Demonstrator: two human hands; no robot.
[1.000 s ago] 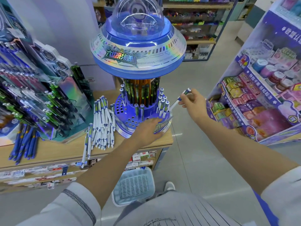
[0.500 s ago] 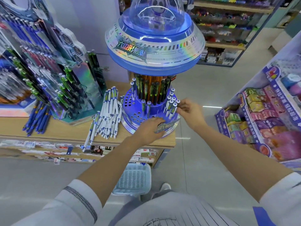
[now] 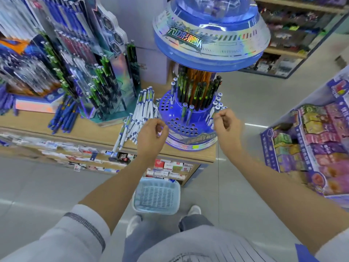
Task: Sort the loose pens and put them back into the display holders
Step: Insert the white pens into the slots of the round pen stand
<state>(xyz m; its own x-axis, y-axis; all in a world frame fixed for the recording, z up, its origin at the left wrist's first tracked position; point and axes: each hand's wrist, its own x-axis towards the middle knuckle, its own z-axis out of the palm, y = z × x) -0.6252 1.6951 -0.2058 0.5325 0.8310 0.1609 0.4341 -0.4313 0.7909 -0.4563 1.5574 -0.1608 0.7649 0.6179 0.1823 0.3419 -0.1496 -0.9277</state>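
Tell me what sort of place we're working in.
Most likely a stationery shop: a round pen display stand, racks of pens beside it, and stocked shelves across the aisle.

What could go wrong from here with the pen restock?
The pile of loose white-and-blue pens reaches the wooden table's front edge; the left hand beside it could sweep some off.
The right hand crowds the white-capped pens packed at the round blue plastic holder's rim; a nudge may pop neighbours out.
That holder stands near the table corner under a wide saucer-shaped top; it might tip.
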